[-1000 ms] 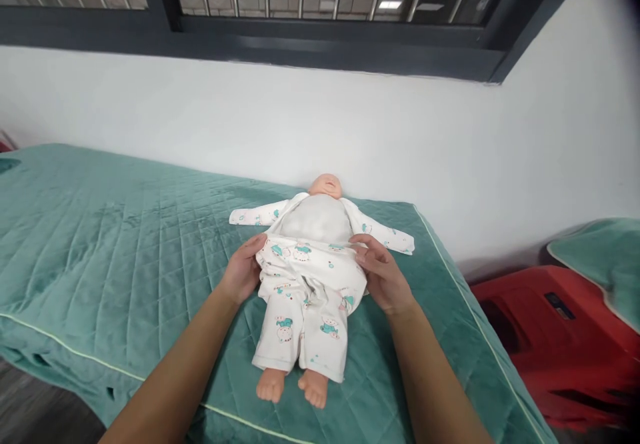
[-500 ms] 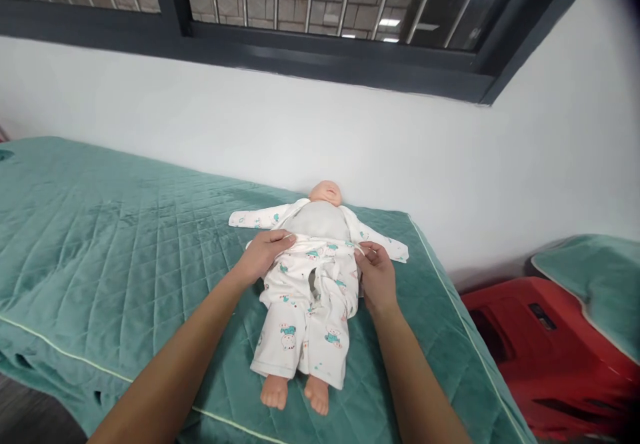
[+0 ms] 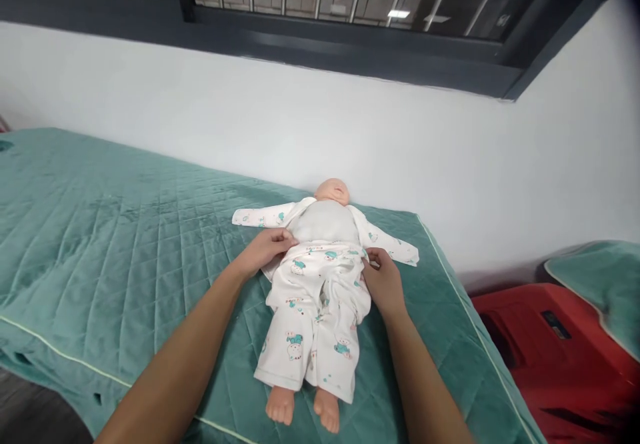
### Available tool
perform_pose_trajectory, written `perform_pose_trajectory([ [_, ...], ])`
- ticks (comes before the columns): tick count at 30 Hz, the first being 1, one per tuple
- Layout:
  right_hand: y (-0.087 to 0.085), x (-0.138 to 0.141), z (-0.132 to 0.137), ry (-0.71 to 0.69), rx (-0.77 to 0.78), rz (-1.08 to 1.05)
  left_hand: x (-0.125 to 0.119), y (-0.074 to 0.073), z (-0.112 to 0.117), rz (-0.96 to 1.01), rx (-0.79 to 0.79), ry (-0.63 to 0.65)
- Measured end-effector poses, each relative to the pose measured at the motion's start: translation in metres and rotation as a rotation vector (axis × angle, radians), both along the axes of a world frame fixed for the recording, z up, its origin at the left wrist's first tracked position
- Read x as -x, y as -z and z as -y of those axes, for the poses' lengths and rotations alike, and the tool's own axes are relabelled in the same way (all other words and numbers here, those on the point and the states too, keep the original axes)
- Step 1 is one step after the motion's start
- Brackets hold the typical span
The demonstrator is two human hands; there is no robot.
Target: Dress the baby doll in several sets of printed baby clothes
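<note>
1. Pants [image 3: 300, 297], white with a teal and pink print. Compared with half a second ago, the gap at the crotch is narrower and the front lies less parted; compared with a second ago, the waistband no longer runs in a wide, straight line but sits closer about the waist.
2. Left hand [image 3: 267, 251]. Turned palm down, further over the waistband than a second ago, when it stood at the outer side. Thumb and fingertips pinch the band's upper edge; forearm slants in from the lower left.
3. Right hand [image 3: 385, 281]. Fingers curled inward, where a second ago they were spread over the corner of the band. Thumb and forefinger nip the cloth at the side of the waist; forearm rises from the lower right.
4. Location of pants: between the two hands, on the doll [image 3: 327, 221], waistband at the belly, legs running toward the person, both feet bare below the cuffs.
5. Doll: on its back, head near the wall [image 3: 400, 137], sleeves of a matching shirt [image 3: 265, 216] spread out, its front parted over the belly.
6. Bed cover [image 3: 150, 264]: green, quilted, beneath the doll.
</note>
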State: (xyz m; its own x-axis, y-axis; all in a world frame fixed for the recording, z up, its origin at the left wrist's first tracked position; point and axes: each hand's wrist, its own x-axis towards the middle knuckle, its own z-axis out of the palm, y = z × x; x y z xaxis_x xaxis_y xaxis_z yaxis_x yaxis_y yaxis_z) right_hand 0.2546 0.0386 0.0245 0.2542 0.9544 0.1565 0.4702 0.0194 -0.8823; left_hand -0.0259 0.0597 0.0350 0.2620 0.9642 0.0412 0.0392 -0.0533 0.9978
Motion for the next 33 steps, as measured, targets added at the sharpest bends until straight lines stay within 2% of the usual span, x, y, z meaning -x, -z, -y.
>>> perform_pose_trajectory([
  [6, 0.002, -0.002, 0.001, -0.065, 0.021, 0.047, 0.010, -0.012, 0.006, -0.056, -0.021, 0.232],
  [10, 0.005, -0.003, 0.000, -0.060, 0.018, 0.067, 0.010, -0.012, 0.007, -0.098, -0.068, 0.258],
  [13, 0.005, -0.003, 0.001, -0.047, 0.024, 0.099, 0.007, -0.007, 0.005, -0.150, -0.219, 0.198],
  [15, 0.004, -0.002, 0.002, -0.036, 0.047, 0.111, 0.005, -0.001, 0.002, -0.158, -0.335, 0.095],
  [17, 0.002, -0.002, 0.003, -0.024, 0.068, 0.119, 0.002, 0.005, -0.002, -0.139, -0.378, -0.038],
  [23, 0.000, -0.001, -0.001, -0.003, 0.068, 0.141, -0.010, 0.020, -0.011, -0.235, -0.218, -0.434],
  [25, 0.001, -0.002, -0.004, 0.026, 0.074, 0.139, -0.012, 0.022, -0.013, -0.241, -0.175, -0.525],
  [28, 0.001, -0.002, -0.005, 0.031, 0.074, 0.127, -0.013, 0.025, -0.014, -0.208, -0.119, -0.509],
  [31, 0.001, -0.002, -0.004, -0.003, 0.102, 0.094, -0.010, 0.026, -0.013, -0.215, -0.091, -0.384],
  [33, 0.001, -0.002, -0.002, -0.031, 0.140, 0.053, -0.006, 0.026, -0.012, -0.297, -0.092, -0.324],
])
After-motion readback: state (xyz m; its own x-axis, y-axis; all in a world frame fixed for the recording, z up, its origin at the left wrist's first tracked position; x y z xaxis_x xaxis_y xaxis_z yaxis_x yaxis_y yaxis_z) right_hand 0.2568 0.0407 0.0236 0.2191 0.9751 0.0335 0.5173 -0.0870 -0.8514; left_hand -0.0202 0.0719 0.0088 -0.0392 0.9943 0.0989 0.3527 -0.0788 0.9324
